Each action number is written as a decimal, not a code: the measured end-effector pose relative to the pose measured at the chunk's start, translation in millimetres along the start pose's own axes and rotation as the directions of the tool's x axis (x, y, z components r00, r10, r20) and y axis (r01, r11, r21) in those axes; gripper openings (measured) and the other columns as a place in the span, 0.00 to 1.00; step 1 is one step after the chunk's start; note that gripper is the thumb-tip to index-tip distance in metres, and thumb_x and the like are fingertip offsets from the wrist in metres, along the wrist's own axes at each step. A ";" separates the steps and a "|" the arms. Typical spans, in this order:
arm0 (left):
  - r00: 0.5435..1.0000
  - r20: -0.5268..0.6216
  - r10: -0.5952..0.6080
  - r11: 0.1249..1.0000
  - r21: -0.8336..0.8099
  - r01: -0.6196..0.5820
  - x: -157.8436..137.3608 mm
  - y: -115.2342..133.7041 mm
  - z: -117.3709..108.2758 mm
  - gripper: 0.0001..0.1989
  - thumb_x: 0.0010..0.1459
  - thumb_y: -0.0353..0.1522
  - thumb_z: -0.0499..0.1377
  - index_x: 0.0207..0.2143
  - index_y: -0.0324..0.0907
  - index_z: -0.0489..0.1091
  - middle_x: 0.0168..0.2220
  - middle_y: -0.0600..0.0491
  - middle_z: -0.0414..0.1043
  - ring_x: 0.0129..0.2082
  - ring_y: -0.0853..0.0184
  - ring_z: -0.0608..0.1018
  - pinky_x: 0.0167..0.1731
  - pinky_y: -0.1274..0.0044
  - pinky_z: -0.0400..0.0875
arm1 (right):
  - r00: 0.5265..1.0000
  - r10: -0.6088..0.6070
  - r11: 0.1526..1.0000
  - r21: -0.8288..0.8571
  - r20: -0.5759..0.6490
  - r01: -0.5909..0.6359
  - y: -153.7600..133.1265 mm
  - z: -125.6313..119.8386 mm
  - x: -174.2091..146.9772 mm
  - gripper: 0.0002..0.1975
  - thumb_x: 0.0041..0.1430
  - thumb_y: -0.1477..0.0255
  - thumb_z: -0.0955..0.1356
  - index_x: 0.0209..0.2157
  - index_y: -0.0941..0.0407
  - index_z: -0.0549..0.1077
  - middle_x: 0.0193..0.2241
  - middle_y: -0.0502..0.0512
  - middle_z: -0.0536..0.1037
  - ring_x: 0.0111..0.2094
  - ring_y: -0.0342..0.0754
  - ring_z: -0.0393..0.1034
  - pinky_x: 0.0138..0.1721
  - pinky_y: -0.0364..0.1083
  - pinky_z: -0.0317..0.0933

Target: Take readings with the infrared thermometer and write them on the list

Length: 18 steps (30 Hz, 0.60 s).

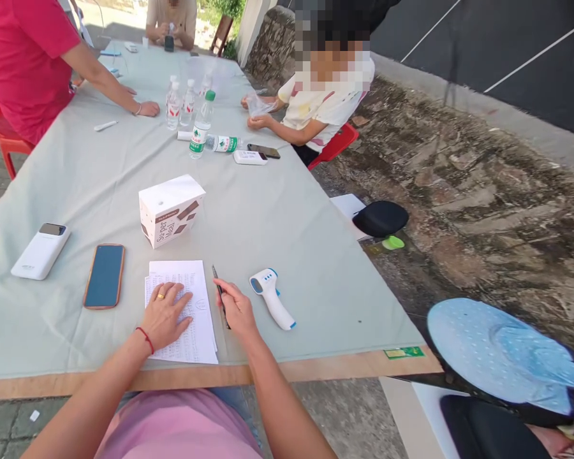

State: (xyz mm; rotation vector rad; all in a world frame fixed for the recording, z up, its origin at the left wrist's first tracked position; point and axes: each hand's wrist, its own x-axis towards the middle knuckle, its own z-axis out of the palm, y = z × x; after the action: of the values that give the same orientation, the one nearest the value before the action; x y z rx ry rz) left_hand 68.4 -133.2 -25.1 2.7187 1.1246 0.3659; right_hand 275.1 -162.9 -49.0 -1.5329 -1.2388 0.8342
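Note:
My left hand [167,315] lies with fingers spread on a small stack of printed paper sheets [198,341] near the table's front edge. A dark pen [222,303] is held in my right hand [236,309], just right of the sheets, its tip pointing away from me. Right of that hand rests a white and blue infrared thermometer [273,299]. A smartphone [104,277] in an orange-brown case lies left of the sheets, and farther left is a white power bank [41,252]. Beyond the papers stands a white carton [171,213] with brown print.
Several water bottles [199,131] occupy the table's middle, one lying down, beside another phone [264,151] and a white device [250,157]. People sit at the left, right and far end. A light-blue hat [497,350] lies off the table at right.

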 end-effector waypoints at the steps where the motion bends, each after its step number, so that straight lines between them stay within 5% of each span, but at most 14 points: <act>1: 1.000 -0.001 -0.014 1.000 -0.002 0.014 0.8 1.7 -0.1 0.22 0.57 0.38 0.59 0.53 0.43 0.66 0.54 0.44 0.65 0.56 0.52 0.64 0.56 0.58 0.59 | 1.000 0.010 0.994 0.106 0.024 -0.013 -0.9 3.5 -0.7 0.21 0.56 0.70 0.59 0.49 0.56 0.72 0.30 0.52 0.74 0.30 0.47 0.70 0.35 0.48 0.66; 5: 0.999 -0.005 -0.047 0.999 -0.008 0.047 3.2 6.1 0.3 0.21 0.57 0.38 0.58 0.53 0.43 0.67 0.54 0.44 0.65 0.55 0.52 0.65 0.56 0.58 0.58 | 0.998 0.064 0.960 0.273 -0.024 -0.055 -5.5 17.1 -0.4 0.21 0.51 0.64 0.68 0.47 0.55 0.69 0.29 0.50 0.73 0.31 0.47 0.70 0.32 0.46 0.66; 9: 0.999 -0.002 -0.050 0.999 -0.006 0.050 3.1 7.3 0.6 0.21 0.59 0.39 0.56 0.54 0.43 0.66 0.54 0.43 0.65 0.55 0.52 0.65 0.57 0.59 0.57 | 0.984 0.077 0.966 0.255 -0.162 -0.034 -9.9 22.5 3.8 0.14 0.58 0.61 0.64 0.39 0.56 0.71 0.24 0.48 0.71 0.28 0.45 0.67 0.35 0.47 0.65; 13: 0.999 0.014 -0.049 0.999 0.009 0.049 2.2 8.1 0.6 0.24 0.59 0.39 0.55 0.56 0.42 0.64 0.55 0.43 0.64 0.56 0.52 0.64 0.58 0.59 0.56 | 0.991 0.089 0.960 0.275 -0.101 -0.058 -11.1 25.7 8.9 0.16 0.57 0.62 0.63 0.42 0.57 0.73 0.30 0.52 0.76 0.32 0.47 0.71 0.38 0.49 0.66; 18: 0.998 0.011 -0.054 0.999 0.002 0.054 2.0 9.4 0.8 0.24 0.59 0.40 0.56 0.57 0.42 0.64 0.55 0.43 0.65 0.56 0.52 0.64 0.59 0.59 0.55 | 0.984 0.139 0.979 0.163 -0.113 -0.119 -3.2 31.4 10.7 0.08 0.47 0.67 0.67 0.30 0.56 0.72 0.21 0.47 0.71 0.23 0.43 0.64 0.26 0.43 0.61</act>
State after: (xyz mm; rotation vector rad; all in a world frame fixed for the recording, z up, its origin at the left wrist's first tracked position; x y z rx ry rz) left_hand 76.3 -138.3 -23.1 2.6827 1.1933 0.3421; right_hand 247.9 -144.4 -55.0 -1.5260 -0.9692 0.8842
